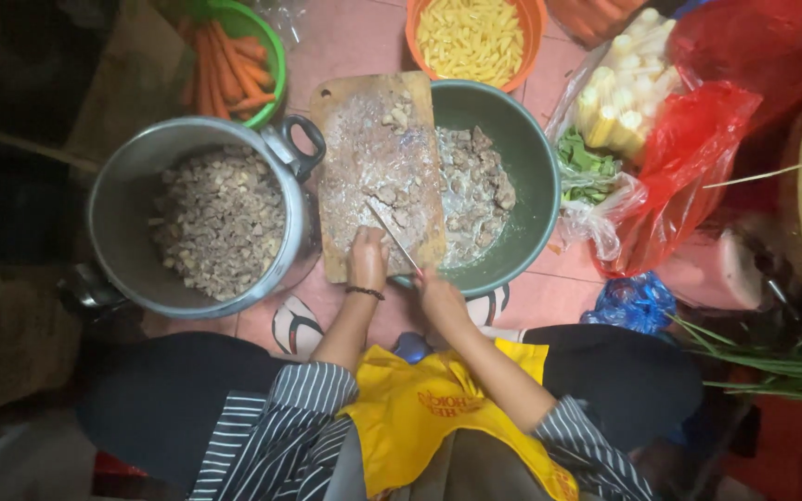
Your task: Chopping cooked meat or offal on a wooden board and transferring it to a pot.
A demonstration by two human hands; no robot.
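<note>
I observed the worn rectangular wooden chopping board laid across the rim of the green round plastic basin, apparently so pieces of the raw chopped meat could be drawn up from it. My left hand was pressed down on the board's near edge, curled over a small piece I could not make out. My right hand was closed around the handle of the thin steel knife, blade angled across the board. The large grey metal pot of diced meat stood just left, within reach. All rested on the pink tiled floor.
</note>
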